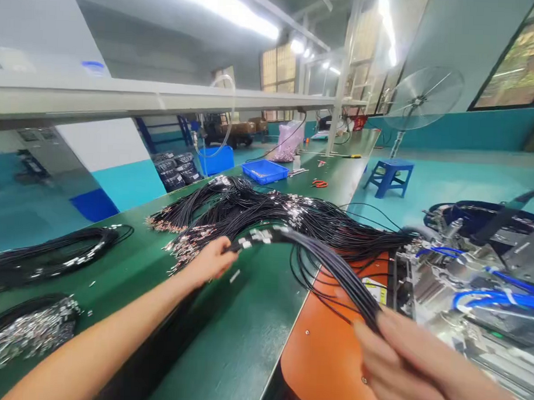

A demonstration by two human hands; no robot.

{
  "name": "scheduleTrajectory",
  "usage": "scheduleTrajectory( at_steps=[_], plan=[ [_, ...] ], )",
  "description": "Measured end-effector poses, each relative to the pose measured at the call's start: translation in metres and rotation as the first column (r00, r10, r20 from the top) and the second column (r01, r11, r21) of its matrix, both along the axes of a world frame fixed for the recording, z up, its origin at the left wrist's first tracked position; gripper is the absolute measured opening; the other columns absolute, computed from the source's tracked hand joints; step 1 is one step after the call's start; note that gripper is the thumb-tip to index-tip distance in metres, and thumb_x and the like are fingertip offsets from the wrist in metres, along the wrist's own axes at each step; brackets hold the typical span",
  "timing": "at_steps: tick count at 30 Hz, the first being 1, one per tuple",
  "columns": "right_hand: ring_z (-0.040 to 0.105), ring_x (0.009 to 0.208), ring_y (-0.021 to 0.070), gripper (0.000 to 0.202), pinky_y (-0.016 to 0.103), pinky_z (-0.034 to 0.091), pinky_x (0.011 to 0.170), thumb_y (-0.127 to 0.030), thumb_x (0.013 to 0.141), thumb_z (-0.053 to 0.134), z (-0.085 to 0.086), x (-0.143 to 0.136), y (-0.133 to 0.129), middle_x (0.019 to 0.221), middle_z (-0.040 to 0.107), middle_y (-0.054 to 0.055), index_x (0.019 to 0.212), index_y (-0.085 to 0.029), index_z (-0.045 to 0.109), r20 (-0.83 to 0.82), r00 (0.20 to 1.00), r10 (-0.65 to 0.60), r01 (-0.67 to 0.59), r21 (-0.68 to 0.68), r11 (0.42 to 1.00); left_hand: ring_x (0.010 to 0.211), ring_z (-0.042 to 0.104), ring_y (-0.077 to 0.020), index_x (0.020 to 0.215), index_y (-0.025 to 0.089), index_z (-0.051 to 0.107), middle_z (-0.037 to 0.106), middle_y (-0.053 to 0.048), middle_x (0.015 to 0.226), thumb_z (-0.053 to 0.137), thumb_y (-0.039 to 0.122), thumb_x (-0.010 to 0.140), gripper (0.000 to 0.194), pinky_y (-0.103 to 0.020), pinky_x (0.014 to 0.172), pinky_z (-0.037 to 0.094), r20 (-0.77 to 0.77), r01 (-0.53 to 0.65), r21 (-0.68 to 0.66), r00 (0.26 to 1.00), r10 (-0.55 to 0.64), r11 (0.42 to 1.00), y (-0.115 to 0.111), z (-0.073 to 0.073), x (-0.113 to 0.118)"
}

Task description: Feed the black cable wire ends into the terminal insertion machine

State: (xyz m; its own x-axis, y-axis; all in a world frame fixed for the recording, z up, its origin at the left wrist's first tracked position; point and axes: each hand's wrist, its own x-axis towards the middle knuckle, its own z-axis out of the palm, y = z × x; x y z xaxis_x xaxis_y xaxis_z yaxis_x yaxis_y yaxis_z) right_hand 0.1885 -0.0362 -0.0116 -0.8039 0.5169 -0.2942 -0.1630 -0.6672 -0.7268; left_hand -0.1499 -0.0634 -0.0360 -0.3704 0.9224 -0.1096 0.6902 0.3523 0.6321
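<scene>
A bundle of black cables (335,266) with white tags along part of it stretches between my two hands. My left hand (213,258) is closed round its left end, above the green table (245,322). At the lower right, my right hand (401,362) grips the other end over the orange board (323,348), somewhat blurred. Behind the held bundle lies a large pile of black cables (249,208) with shiny and coppery ends.
Coiled cables (85,249) and a heap of metallic cable ends (34,332) lie at the left. Farther back are a blue tray (265,172) and red-handled pliers (320,183). A machine with blue tubes (486,301) stands at the right.
</scene>
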Motion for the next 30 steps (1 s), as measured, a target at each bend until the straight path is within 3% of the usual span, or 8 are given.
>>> scheduleTrajectory(
  at_steps=[2, 3, 7, 11, 14, 18, 22, 30],
  plan=[
    [0.055, 0.054, 0.0074, 0.019, 0.017, 0.045, 0.049, -0.036, 0.076, 0.070, 0.011, -0.031, 0.016, 0.069, 0.062, -0.001, 0.085, -0.021, 0.062, -0.107, 0.989, -0.099, 0.109, 0.085, 0.990, 0.086, 0.060, -0.0174, 0.112, 0.015, 0.054, 0.059, -0.007, 0.106, 0.052, 0.032, 0.089, 0.029, -0.036, 0.072, 0.052, 0.027, -0.105, 0.033, 0.994, 0.105, 0.994, 0.023, 0.015, -0.020],
    [0.063, 0.068, 0.0138, 0.033, 0.023, 0.050, 0.059, -0.034, 0.072, 0.073, 0.008, -0.046, 0.022, 0.083, 0.067, 0.003, 0.101, -0.023, 0.059, -0.106, 0.994, -0.016, 0.032, 0.146, 0.989, 0.091, 0.060, -0.0191, 0.114, 0.015, 0.053, 0.058, -0.008, 0.111, 0.053, 0.032, 0.089, 0.031, -0.039, 0.076, 0.052, 0.037, -0.144, 0.048, 0.989, 0.142, 0.988, 0.035, 0.019, -0.029],
    [0.065, 0.061, 0.0183, 0.039, 0.028, 0.049, 0.060, -0.024, 0.069, 0.073, -0.049, -0.097, 0.030, 0.060, 0.064, 0.001, 0.102, -0.015, 0.054, 0.244, 0.960, 0.140, -0.192, 0.204, 0.960, 0.096, 0.059, -0.0209, 0.116, 0.016, 0.053, 0.056, -0.009, 0.116, 0.054, 0.031, 0.088, 0.032, -0.041, 0.080, 0.051, 0.030, -0.240, 0.121, 0.971, 0.238, 0.963, 0.067, 0.012, -0.055],
    [0.051, 0.042, 0.0099, 0.014, 0.024, 0.046, 0.048, -0.022, 0.078, 0.061, -0.109, -0.118, 0.028, 0.048, 0.050, -0.007, 0.084, -0.019, 0.049, 0.340, 0.919, -0.203, 0.185, 0.085, 0.979, 0.098, 0.058, -0.0214, 0.117, 0.016, 0.052, 0.056, -0.009, 0.117, 0.054, 0.031, 0.088, 0.032, -0.042, 0.081, 0.050, -0.091, -0.213, 0.205, 0.968, 0.235, 0.955, 0.054, -0.012, -0.057],
    [0.042, 0.038, 0.0064, 0.015, 0.020, 0.043, 0.044, -0.019, 0.079, 0.059, -0.122, -0.117, 0.032, 0.045, 0.042, -0.011, 0.084, -0.020, 0.046, 0.363, 0.893, -0.265, 0.265, 0.050, 0.963, 0.101, 0.056, -0.0224, 0.117, 0.016, 0.052, 0.054, -0.009, 0.119, 0.054, 0.032, 0.088, 0.033, -0.044, 0.084, 0.048, -0.224, -0.113, 0.218, 0.961, 0.162, 0.969, 0.018, -0.031, -0.042],
    [0.041, 0.040, 0.0069, 0.023, 0.021, 0.042, 0.045, -0.023, 0.075, 0.064, -0.116, -0.110, 0.031, 0.047, 0.042, -0.010, 0.090, -0.020, 0.047, 0.311, 0.900, -0.305, 0.277, 0.131, 0.952, 0.094, 0.056, -0.0310, 0.119, 0.014, 0.049, 0.050, -0.013, 0.109, 0.068, 0.054, 0.067, 0.068, -0.050, 0.085, 0.044, -0.327, -0.019, 0.117, 0.943, 0.056, 0.993, -0.032, -0.059, -0.010],
    [0.041, 0.043, 0.0078, 0.030, 0.022, 0.041, 0.046, -0.030, 0.073, 0.067, -0.100, -0.107, 0.018, 0.048, 0.041, -0.011, 0.093, -0.021, 0.047, 0.238, 0.911, -0.337, 0.264, 0.291, 0.919, 0.101, 0.050, -0.0393, 0.130, 0.013, 0.037, 0.043, -0.015, 0.108, 0.067, 0.059, 0.064, 0.086, -0.055, 0.086, 0.039, -0.356, -0.017, 0.053, 0.934, 0.035, 0.998, -0.038, -0.083, 0.017],
    [0.042, 0.045, 0.0118, 0.030, 0.025, 0.040, 0.045, -0.033, 0.078, 0.062, -0.044, -0.068, -0.019, 0.051, 0.040, -0.009, 0.104, -0.026, 0.050, 0.261, 0.922, -0.286, 0.139, 0.466, 0.874, 0.098, 0.049, -0.0277, 0.129, 0.018, 0.037, 0.044, -0.010, 0.100, 0.049, 0.000, 0.065, 0.067, -0.043, 0.086, 0.043, -0.314, 0.089, 0.102, 0.948, -0.053, 0.991, -0.002, -0.104, 0.029]
  ],
)
